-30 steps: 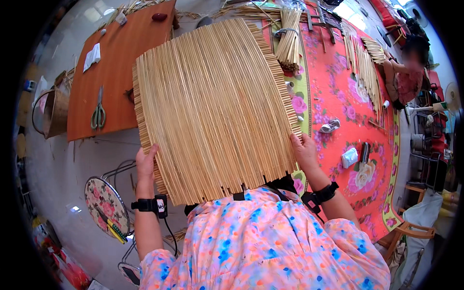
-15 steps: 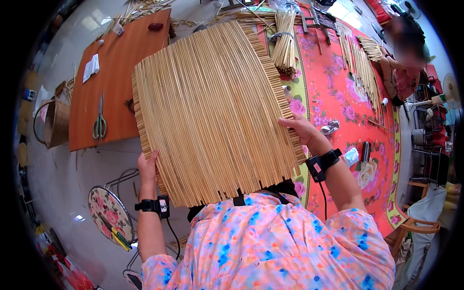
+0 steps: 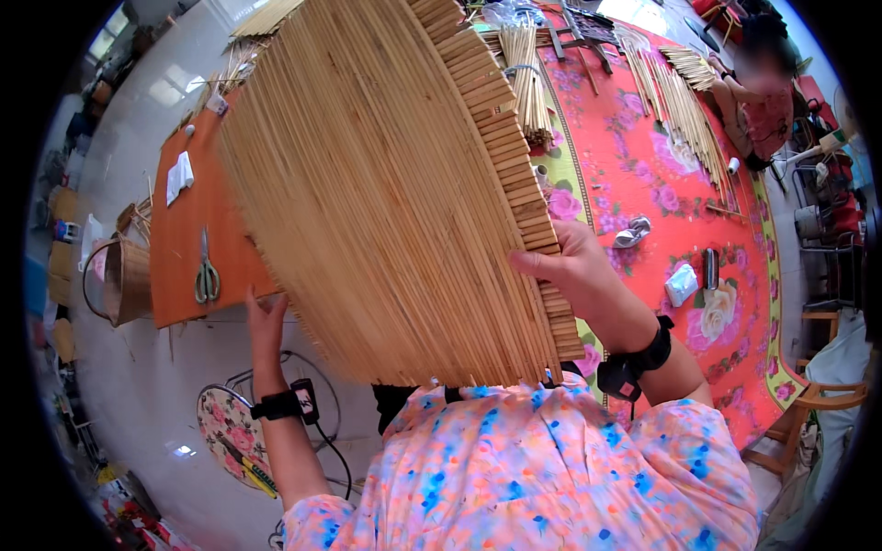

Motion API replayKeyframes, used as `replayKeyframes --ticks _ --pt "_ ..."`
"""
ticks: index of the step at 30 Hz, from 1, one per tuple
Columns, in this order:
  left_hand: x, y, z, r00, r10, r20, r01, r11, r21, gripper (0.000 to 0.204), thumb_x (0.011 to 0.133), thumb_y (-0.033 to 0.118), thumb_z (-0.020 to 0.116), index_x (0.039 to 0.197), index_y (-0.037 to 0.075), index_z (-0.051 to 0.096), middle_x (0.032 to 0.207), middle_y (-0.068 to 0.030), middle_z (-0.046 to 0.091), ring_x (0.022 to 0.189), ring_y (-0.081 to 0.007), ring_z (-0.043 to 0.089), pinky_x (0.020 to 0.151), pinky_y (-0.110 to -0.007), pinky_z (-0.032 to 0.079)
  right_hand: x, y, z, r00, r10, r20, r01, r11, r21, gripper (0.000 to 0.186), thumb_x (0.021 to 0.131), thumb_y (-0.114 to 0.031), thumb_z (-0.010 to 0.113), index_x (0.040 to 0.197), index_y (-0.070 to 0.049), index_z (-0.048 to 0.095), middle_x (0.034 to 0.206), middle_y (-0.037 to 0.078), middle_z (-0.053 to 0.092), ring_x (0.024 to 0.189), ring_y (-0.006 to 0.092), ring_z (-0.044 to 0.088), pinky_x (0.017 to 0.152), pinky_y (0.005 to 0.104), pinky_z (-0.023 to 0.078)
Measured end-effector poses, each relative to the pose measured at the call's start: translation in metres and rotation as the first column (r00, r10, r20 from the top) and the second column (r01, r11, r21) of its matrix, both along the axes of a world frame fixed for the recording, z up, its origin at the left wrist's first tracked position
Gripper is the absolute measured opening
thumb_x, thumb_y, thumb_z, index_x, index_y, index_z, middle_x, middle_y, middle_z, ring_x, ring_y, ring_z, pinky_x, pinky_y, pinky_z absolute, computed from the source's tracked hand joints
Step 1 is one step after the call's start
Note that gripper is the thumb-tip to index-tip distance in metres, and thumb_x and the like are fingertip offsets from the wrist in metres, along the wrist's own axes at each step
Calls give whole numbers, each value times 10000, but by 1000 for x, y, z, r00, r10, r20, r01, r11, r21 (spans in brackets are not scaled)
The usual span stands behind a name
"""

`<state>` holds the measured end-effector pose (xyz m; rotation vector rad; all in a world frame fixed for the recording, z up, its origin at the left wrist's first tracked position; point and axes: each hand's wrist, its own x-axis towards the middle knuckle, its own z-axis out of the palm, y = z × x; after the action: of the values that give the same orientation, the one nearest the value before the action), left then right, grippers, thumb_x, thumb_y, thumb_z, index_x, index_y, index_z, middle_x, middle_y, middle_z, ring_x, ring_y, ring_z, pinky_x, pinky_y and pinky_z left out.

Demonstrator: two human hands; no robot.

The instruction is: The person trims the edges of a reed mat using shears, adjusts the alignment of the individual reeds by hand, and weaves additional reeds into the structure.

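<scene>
A large mat of straight tan reed stalks (image 3: 367, 184) hangs in front of me, tilted with its right side raised. Short cut stalk ends form a stepped band along its right edge. My right hand (image 3: 583, 275) grips that edge low down, thumb on the top face and the other fingers behind. Beside the lower left edge is my left hand (image 3: 266, 326), thumb and a finger spread apart; it seems not to grip the mat. Both wrists wear black straps with small boxes.
An orange-brown table (image 3: 188, 234) at left bears green-handled scissors (image 3: 208, 275) and a white cloth (image 3: 180, 177). A basket (image 3: 126, 280) and a floral stool (image 3: 225, 422) stand nearby. On the red floral sheet (image 3: 643, 239) lie bundled stalks (image 3: 525, 87). Another person (image 3: 763, 101) sits far right.
The mat has swung up and tilted, its right edge turning toward me and its far end rising. My left hand's fingers have spread at the edge; my right hand keeps its grip.
</scene>
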<state>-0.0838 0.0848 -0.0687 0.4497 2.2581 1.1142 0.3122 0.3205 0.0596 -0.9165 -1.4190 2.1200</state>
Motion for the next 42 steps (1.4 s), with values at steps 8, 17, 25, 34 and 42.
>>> replayKeyframes --ticks 8,17,25,34,42 --pt "136 82 163 446 -367 -816 773 617 145 484 772 84 735 1232 48 587 1280 -167 507 1119 -275 541 912 -396 472 -6 -21 17 999 -39 25 35 985 168 286 845 -53 664 1115 39 641 970 49 698 827 76 625 725 254 520" --pt "207 142 172 399 -483 -779 909 319 268 264 746 -17 727 1001 32 678 1008 -105 564 808 -216 628 682 -306 521 -4 -36 23 997 -74 36 64 975 211 260 839 -76 680 1071 36 645 925 43 698 812 66 623 702 249 524" --pt "215 154 173 335 -513 -790 936 281 214 158 734 58 714 878 51 648 837 -72 535 696 -231 608 586 -337 506 0 -40 32 989 -52 140 7 953 303 245 831 -97 685 1040 24 645 869 23 689 779 38 589 675 241 504" --pt "215 147 189 265 -531 -805 933 352 74 144 779 -7 680 861 29 568 824 -83 500 657 -251 537 586 -338 454 -4 -45 33 995 -45 86 12 935 355 253 813 -70 687 1036 43 646 878 41 700 803 56 599 717 261 514" --pt "208 140 176 454 -485 -747 875 399 273 169 767 43 696 878 68 571 864 -96 527 690 -288 587 582 -365 497 -2 -46 31 998 -49 44 33 945 326 274 819 -59 686 1071 38 643 907 36 701 815 53 600 721 257 513"
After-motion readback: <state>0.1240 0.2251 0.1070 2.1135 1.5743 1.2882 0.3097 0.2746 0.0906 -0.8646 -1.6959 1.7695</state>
